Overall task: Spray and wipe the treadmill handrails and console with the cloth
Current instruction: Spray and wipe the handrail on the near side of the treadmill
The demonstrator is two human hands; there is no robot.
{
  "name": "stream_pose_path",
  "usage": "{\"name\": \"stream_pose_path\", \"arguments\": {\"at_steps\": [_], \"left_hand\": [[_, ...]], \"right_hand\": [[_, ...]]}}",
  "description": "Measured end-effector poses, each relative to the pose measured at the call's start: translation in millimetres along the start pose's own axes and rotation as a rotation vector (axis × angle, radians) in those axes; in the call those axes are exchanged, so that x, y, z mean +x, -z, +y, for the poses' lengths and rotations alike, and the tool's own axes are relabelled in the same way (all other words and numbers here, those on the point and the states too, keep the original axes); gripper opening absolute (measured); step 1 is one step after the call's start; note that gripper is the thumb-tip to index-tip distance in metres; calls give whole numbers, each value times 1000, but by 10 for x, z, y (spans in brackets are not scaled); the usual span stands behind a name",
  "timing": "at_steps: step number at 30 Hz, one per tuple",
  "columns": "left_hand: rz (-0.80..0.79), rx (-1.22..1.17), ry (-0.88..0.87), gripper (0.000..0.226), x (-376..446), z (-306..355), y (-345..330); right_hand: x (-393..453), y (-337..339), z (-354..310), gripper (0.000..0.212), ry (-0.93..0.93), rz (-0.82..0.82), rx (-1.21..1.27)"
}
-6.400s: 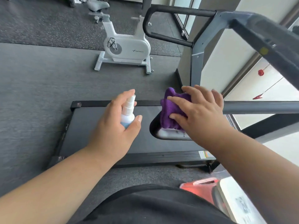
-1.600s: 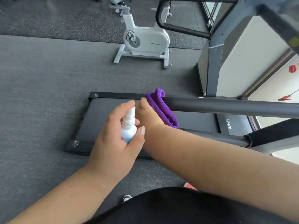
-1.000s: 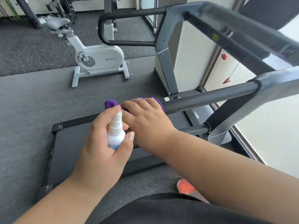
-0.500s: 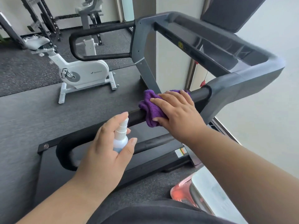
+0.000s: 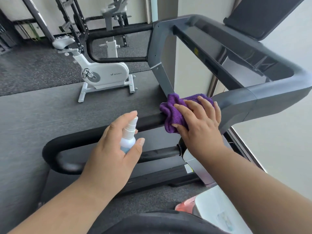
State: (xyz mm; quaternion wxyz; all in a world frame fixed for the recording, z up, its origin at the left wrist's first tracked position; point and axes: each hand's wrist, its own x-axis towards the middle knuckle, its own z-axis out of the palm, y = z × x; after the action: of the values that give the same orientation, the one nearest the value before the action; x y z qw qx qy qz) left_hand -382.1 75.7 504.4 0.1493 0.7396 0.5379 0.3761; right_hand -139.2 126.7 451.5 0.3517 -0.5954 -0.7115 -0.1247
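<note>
Pressing a bunched purple cloth [image 5: 173, 112] onto the near handrail [image 5: 104, 137], the right hand [image 5: 200, 120] lies flat with its fingers straight over the fabric, just where the black foam bar meets the grey frame of the treadmill [image 5: 249, 100]; a flat palm probably spreads pressure so the cloth wraps round the tube. The left hand [image 5: 114, 157] has its fingers and thumb curled round a small white spray bottle [image 5: 129, 137], the index finger on top of the nozzle, which seems aimed at the bar left of the cloth, likely kept ready for the next stretch. The console [image 5: 263, 16] stands up at the top right, well apart from both hands, and looks not yet reached.

Underfoot is dark grey carpet-like flooring [image 5: 33, 115], giving way farther back to speckled rubber matting. A white exercise bike [image 5: 103, 73] stands beyond the treadmill deck, with a dark metal rack [image 5: 70, 22] against the pale far wall.
</note>
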Motion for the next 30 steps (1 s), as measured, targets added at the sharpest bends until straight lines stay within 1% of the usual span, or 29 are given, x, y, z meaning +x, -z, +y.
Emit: {"name": "stream_pose_path", "arguments": {"at_steps": [2,4,6,7,9,11,14,17,20,23,27,30], "left_hand": [[9,7,19,65,24,15,-15],[11,19,35,65,58,33,-33],[10,31,50,63,91,48,-48],[8,35,56,62,107,56,-53],[4,42,63,63,149,70,-57],[-12,46,80,67,210,91,-69],[-68,92,100,62,321,134,-138],[-180,157,82,55,439,211,-262],[-262,285,33,55,560,319,-422],[-283,370,0,54,642,424,-547],[-294,419,-26,53,695,475,-598],[-315,417,-16,49,711,483,-585]], "right_hand": [[-71,-60,-96,41,5,47,73],[-192,-105,-198,41,78,70,128],[-358,-127,-275,44,131,40,228],[-452,-129,-300,43,129,19,306],[-639,-114,-325,36,78,-25,472],[-800,-82,-330,37,38,-81,558],[-932,-25,-324,39,74,-161,583],[-952,47,-297,42,110,-174,591],[-951,121,-250,44,24,-147,628],[-981,177,-206,45,-33,-131,664],[-1022,212,-171,45,37,-132,666],[-1037,205,-161,47,55,-143,667]]}}
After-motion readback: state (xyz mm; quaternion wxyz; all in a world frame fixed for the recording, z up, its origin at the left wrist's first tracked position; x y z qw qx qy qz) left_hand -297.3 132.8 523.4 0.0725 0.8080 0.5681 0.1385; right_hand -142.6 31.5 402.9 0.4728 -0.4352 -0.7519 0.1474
